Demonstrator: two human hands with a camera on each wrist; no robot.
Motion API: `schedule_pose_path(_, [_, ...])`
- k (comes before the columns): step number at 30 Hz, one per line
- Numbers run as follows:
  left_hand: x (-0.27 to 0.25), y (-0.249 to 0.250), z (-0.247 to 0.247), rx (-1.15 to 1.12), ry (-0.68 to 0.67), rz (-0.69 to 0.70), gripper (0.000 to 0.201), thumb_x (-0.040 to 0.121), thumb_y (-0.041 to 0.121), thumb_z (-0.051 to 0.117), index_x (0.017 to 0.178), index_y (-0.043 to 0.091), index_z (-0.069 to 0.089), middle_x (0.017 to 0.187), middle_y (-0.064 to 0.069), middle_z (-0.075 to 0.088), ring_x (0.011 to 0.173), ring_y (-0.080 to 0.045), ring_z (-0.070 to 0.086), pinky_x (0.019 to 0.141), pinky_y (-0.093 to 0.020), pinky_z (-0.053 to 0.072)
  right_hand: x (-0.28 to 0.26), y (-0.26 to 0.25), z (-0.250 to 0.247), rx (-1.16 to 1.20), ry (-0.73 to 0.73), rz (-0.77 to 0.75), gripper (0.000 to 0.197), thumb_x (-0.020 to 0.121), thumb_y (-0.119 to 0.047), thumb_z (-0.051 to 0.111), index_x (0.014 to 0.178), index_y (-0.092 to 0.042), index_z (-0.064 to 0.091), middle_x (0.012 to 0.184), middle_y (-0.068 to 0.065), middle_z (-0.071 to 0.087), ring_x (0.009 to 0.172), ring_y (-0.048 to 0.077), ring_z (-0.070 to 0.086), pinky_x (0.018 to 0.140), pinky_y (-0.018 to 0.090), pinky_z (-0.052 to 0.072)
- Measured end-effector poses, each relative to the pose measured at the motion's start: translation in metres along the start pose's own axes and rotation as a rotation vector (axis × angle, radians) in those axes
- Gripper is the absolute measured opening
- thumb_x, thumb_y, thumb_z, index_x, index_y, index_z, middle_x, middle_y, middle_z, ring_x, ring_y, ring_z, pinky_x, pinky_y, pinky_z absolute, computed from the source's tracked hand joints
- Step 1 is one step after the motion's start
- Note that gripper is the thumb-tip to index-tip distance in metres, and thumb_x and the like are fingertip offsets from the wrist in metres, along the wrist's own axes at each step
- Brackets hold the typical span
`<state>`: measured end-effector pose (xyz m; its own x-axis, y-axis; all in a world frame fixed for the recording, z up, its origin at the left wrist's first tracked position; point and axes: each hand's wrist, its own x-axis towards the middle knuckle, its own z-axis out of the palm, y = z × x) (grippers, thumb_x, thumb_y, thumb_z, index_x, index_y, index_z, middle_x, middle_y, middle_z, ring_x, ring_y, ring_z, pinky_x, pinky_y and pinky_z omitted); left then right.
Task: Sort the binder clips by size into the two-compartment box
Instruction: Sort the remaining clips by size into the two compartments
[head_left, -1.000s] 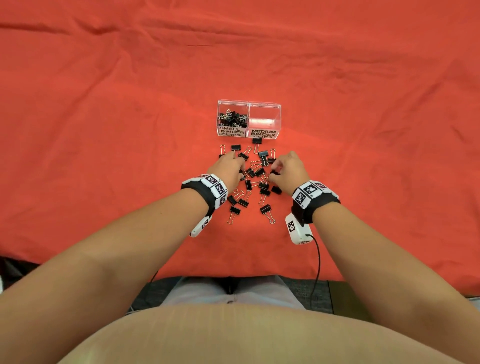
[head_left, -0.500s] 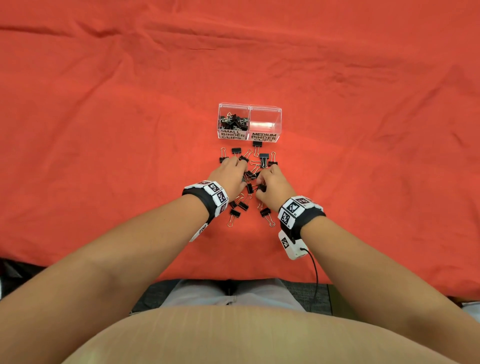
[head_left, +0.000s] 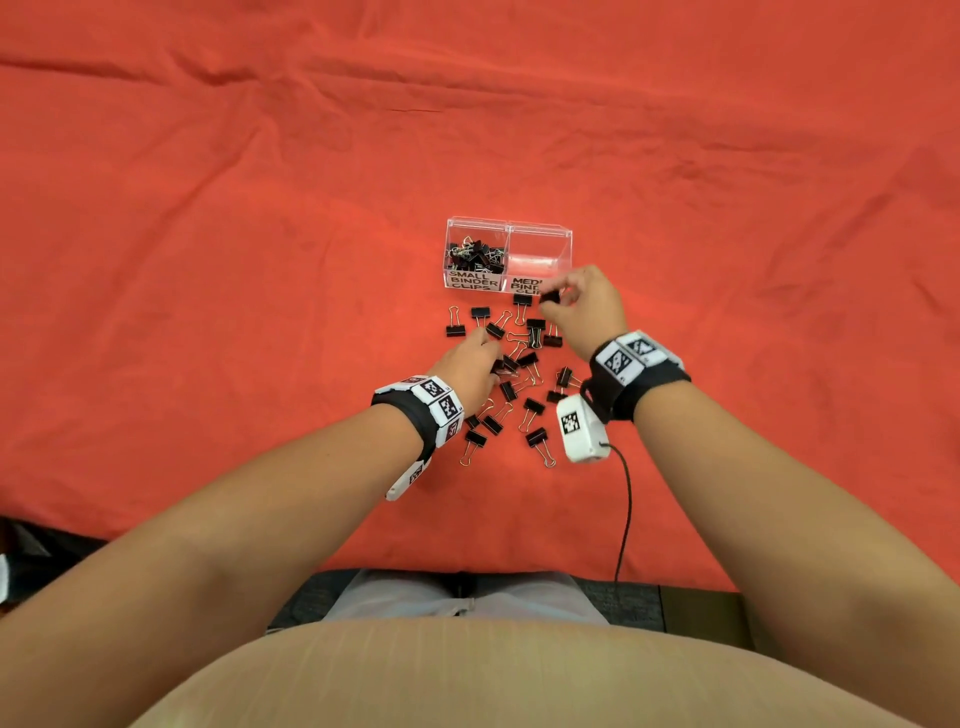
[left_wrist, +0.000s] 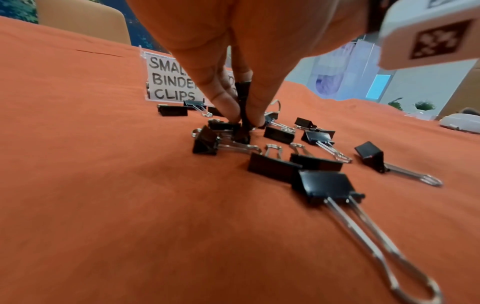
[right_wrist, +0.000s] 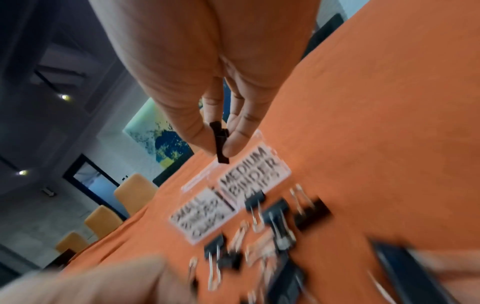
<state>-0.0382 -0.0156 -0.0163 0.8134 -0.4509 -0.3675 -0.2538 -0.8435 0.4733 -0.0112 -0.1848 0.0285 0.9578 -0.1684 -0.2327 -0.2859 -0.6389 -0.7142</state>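
At centre frame in the head view, the left hand (head_left: 467, 364) reaches down into the loose clips (head_left: 524, 384) scattered on the red cloth (head_left: 208, 260); its fingertips (left_wrist: 228, 107) pinch one black clip (left_wrist: 242, 123) standing among them. Just above the pile sits the clear box (head_left: 509, 226), its left compartment holding small clips (head_left: 475, 254). Right of centre, the right hand (head_left: 587, 306) is raised just before the box's right compartment, pinching a held clip (right_wrist: 219, 142) between thumb and fingers.
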Motion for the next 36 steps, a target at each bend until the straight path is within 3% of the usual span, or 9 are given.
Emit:
schedule_pose_path(3, [0.003,0.001,-0.007,-0.053,0.019,-0.035,0.03,0.091,0.016,0.059,0.118,0.004,0.056,0.121,-0.011,0.056,0.11,-0.029,0.055,0.093,-0.036,0.045,0.028,-0.012,-0.007,-0.042,0.051,-0.046,0.014,0.084,-0.015,0.066,0.097,-0.018,0.067,0.098,-0.001,0.051,0.072,0.009,0.047,0.061,0.018,0.042])
schedule_pose_path(7, [0.007,0.002,-0.02,-0.22,0.088,-0.143,0.023,0.091,0.018,0.061,0.11,0.006,0.064,0.107,-0.012,0.066,0.091,-0.025,0.063,0.078,-0.031,0.054,0.046,-0.021,-0.006,-0.119,0.025,-0.081,0.02,0.085,-0.013,0.064,0.105,-0.017,0.068,0.098,-0.002,0.052,0.083,0.011,0.049,0.079,0.028,0.048])
schedule_pose_path(11, [0.02,0.008,-0.039,-0.348,0.177,-0.162,0.021,0.092,0.019,0.059,0.109,0.008,0.066,0.102,-0.01,0.068,0.079,-0.021,0.063,0.07,-0.03,0.056,0.041,-0.018,-0.007,-0.102,0.022,-0.089,0.022,0.089,-0.01,0.057,0.108,-0.017,0.066,0.115,0.003,0.061,0.089,0.009,0.054,0.076,0.021,0.049])
schedule_pose_path(15, [0.044,0.019,-0.062,-0.371,0.242,-0.127,0.015,0.092,0.019,0.058,0.103,0.011,0.065,0.092,-0.003,0.065,0.059,-0.007,0.052,0.049,-0.015,0.042,0.02,0.004,-0.004,-0.128,0.073,-0.032,0.015,0.091,-0.009,0.052,0.094,-0.013,0.066,0.098,0.002,0.06,0.073,0.008,0.051,0.058,0.009,0.038])
schedule_pose_path(21, [0.084,0.032,-0.085,-0.381,0.335,-0.135,0.008,0.086,0.016,0.066,0.093,0.013,0.068,0.096,-0.004,0.071,0.085,-0.02,0.067,0.076,-0.031,0.058,-0.009,0.047,0.02,-0.343,-0.156,-0.007,0.024,0.086,-0.013,0.059,0.109,-0.011,0.065,0.112,0.01,0.054,0.102,0.024,0.055,0.093,0.032,0.046])
schedule_pose_path(25, [0.094,0.036,-0.085,-0.315,0.289,-0.113,0.013,0.085,0.016,0.067,0.098,0.015,0.068,0.101,-0.004,0.069,0.085,-0.017,0.064,0.071,-0.024,0.052,-0.016,0.056,0.026,-0.361,-0.143,-0.047,0.016,0.084,-0.013,0.064,0.099,-0.007,0.062,0.104,0.008,0.051,0.093,0.021,0.052,0.087,0.031,0.047])
schedule_pose_path(30, [0.085,0.038,-0.072,-0.261,0.277,-0.031,0.021,0.084,0.018,0.067,0.105,0.02,0.064,0.114,-0.004,0.062,0.102,-0.019,0.06,0.086,-0.028,0.052,-0.016,0.059,0.021,-0.275,-0.136,-0.03,0.012,0.081,-0.011,0.062,0.092,-0.007,0.061,0.098,0.008,0.056,0.087,0.021,0.053,0.081,0.031,0.047])
schedule_pose_path(33, [0.07,0.032,-0.055,-0.169,0.262,0.051,0.015,0.087,0.017,0.061,0.1,0.022,0.062,0.121,0.0,0.052,0.105,-0.014,0.053,0.089,-0.023,0.049,-0.014,0.056,0.015,-0.096,0.007,0.042,0.016,0.077,-0.012,0.063,0.094,-0.011,0.063,0.093,0.002,0.055,0.084,0.015,0.052,0.087,0.034,0.048])
schedule_pose_path(36, [0.056,0.022,-0.032,0.028,0.131,0.138,0.028,0.089,0.012,0.055,0.116,0.018,0.058,0.131,-0.002,0.049,0.122,-0.02,0.047,0.097,-0.035,0.048,-0.01,0.049,0.014,-0.043,0.001,0.055,0.03,0.081,-0.013,0.06,0.111,-0.017,0.063,0.107,0.004,0.058,0.099,0.015,0.053,0.101,0.031,0.04])
